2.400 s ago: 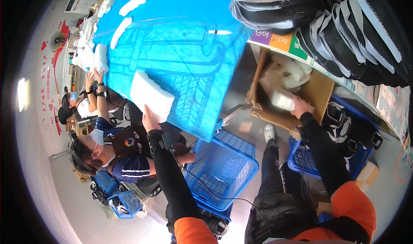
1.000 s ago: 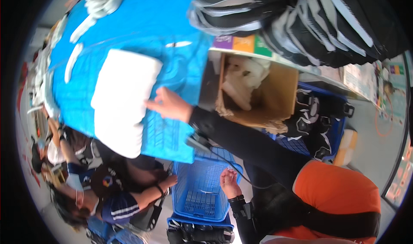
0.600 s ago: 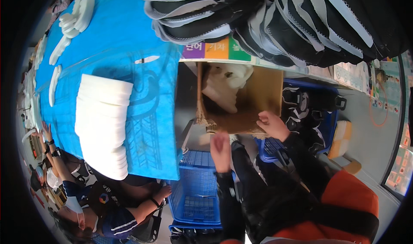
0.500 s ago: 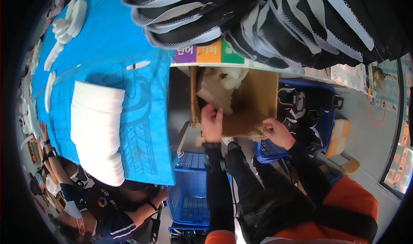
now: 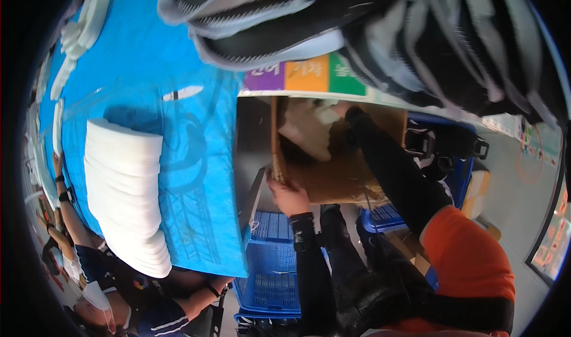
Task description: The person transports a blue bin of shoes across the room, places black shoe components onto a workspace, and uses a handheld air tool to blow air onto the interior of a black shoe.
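In front of me a cardboard box [image 5: 339,185] is tucked below the table edge, its open top facing me. White soft pieces [image 5: 306,129] lie at the box's left and back. My left hand [image 5: 289,197] is closed at the near left corner, its fingers on the box edge. With the arm stretched across the box, my right hand [image 5: 341,109] is deep inside at the back, close to the white pieces. Its fingers are mostly hidden, so what they touch does not show.
A stack of white foam pads [image 5: 125,194] lies on a blue-covered table [image 5: 196,218]. Black pieces with pale stitched edges [image 5: 273,22] overhang the top. Blue baskets [image 5: 270,277] stand below. Another person's arm [image 5: 196,301] rests at the lower left.
My right hand has left the near right edge of the box and reached to its back. My left hand has come out from inside to the near left corner. The view has shifted slightly.
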A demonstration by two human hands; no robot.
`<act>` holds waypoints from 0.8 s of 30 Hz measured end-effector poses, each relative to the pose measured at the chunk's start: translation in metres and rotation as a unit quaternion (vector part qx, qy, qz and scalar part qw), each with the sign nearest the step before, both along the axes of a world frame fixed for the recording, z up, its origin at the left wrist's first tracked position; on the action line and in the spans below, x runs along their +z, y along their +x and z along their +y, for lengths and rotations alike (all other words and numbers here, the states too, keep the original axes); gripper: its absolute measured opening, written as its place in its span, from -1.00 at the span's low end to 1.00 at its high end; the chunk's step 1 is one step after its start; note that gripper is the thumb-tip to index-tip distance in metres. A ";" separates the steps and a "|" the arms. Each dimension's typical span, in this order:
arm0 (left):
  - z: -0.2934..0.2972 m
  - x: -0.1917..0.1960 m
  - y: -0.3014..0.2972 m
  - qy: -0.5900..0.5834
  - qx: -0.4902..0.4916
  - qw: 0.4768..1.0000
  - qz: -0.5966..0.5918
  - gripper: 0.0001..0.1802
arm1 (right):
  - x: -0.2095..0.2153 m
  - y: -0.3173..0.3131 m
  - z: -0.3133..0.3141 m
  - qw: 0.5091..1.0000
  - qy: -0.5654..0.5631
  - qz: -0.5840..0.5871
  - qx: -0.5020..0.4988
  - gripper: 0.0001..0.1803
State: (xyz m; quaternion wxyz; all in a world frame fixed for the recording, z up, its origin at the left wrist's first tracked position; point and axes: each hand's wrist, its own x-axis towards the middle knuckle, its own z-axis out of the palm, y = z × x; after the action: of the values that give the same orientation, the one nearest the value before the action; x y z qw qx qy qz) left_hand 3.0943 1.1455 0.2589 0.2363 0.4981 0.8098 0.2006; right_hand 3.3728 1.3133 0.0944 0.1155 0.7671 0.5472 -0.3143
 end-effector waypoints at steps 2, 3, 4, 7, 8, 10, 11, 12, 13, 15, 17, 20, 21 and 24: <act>-0.012 -0.035 0.005 0.005 0.034 0.999 0.012 -0.52 | -0.053 0.009 0.002 0.999 -0.026 0.032 0.007 -0.05; -0.015 -0.050 0.004 0.028 0.037 0.999 0.026 -0.52 | -0.077 0.011 -0.002 1.000 0.017 0.000 0.025 -0.04; -0.019 -0.064 0.003 0.039 0.037 0.998 0.017 -0.56 | -0.097 0.014 0.001 0.999 0.040 -0.003 0.031 -0.02; -0.030 -0.087 0.004 0.043 0.040 0.998 0.002 -0.64 | -0.134 0.010 -0.014 0.990 0.130 -0.052 -0.019 0.03; -0.030 -0.092 0.004 0.050 0.045 0.998 0.005 -0.66 | -0.139 0.006 -0.016 0.986 0.138 -0.090 0.002 0.02; -0.029 -0.094 0.003 0.053 0.054 0.997 0.003 -0.68 | -0.137 -0.004 -0.022 0.983 0.111 -0.142 0.017 0.01; -0.028 -0.093 0.002 0.033 0.057 0.998 -0.001 -0.62 | -0.131 -0.008 -0.026 0.979 0.160 -0.122 0.015 -0.06; -0.026 -0.091 0.002 0.016 0.059 0.998 -0.003 -0.54 | -0.122 -0.011 -0.028 0.976 0.184 -0.114 0.010 -0.13; -0.024 -0.088 0.000 0.016 0.063 0.998 -0.006 -0.54 | -0.111 -0.012 -0.027 0.972 0.212 -0.101 0.016 -0.13; -0.020 -0.079 -0.003 0.033 0.061 0.997 -0.014 -0.56 | -0.085 -0.010 -0.028 0.935 0.240 0.186 -0.181 -0.29; -0.019 -0.070 -0.007 0.040 0.058 0.997 -0.011 -0.63 | -0.060 -0.005 -0.039 0.830 0.159 0.380 -0.377 -0.41; -0.019 -0.060 -0.012 0.038 0.051 0.998 -0.009 -0.68 | -0.044 -0.007 -0.067 0.782 0.064 0.441 -0.435 -0.30; -0.020 -0.060 -0.012 0.027 0.047 0.998 -0.011 -0.65 | -0.047 -0.010 -0.074 0.756 0.009 0.467 -0.459 -0.24; -0.020 -0.066 -0.008 0.025 0.048 0.999 -0.007 -0.60 | -0.077 -0.025 -0.076 0.724 -0.030 0.442 -0.528 -0.17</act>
State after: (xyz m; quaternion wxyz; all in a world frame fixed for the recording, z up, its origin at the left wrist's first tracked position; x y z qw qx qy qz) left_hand 3.0863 1.1254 0.1930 0.2195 0.4630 0.8260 0.2350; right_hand 3.3473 1.2371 0.0170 -0.3012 0.7019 0.0326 -0.6446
